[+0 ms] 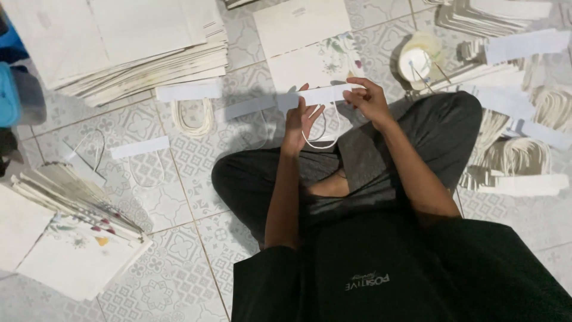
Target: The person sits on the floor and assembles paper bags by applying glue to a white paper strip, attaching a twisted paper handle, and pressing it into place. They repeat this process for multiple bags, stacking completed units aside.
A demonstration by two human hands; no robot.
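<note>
The left hand (pixel 300 122) and the right hand (pixel 368 98) both close their fingers on a white paper strip (pixel 325 94), held level above the crossed legs. A white cord loop (pixel 322 134) hangs down from the strip. Just beyond lies a flat paper bag with flower print (pixel 310 45) on the tiled floor (pixel 179 274).

Large stack of cream paper sheets (pixel 113 45) cut off by the top edge, blue object (pixel 8 89) cut by the left edge, white cord loop (pixel 322 134) partly hidden behind left hand (pixel 300 122), contents of round white cup (pixel 417 59) too blurred to tell
</note>
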